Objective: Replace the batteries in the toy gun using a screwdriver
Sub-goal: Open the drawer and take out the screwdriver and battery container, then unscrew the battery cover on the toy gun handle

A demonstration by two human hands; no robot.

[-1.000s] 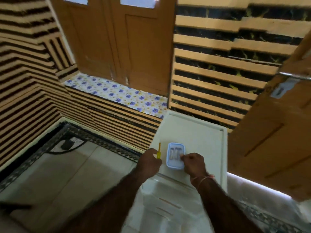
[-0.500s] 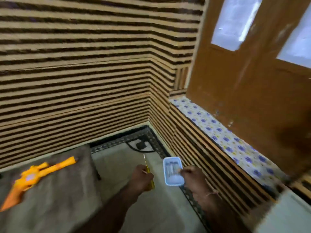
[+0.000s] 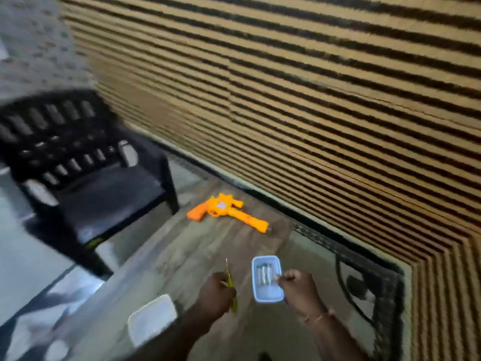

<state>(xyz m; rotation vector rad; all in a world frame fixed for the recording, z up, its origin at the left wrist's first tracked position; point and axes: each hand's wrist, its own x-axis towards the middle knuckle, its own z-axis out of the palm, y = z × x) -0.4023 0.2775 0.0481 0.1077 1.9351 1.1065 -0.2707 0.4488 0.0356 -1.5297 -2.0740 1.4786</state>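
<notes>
Toy gun nearer now; labels unreadable.

Whole shot's motion-blurred, the chair worst. Batteries in the tray are just a smear, can't count them. Forearms cut off at the bottom.

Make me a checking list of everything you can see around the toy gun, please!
Surface: grey table.
Job's things: orange toy gun lying on table; yellow screwdriver; blue tray with batteries.
Clutter: white lid on table.
Hands: left hand grips screwdriver; right hand holds tray.
Cables: black cable on floor by wall.
Surroundings: black chair, striped wall.
</notes>
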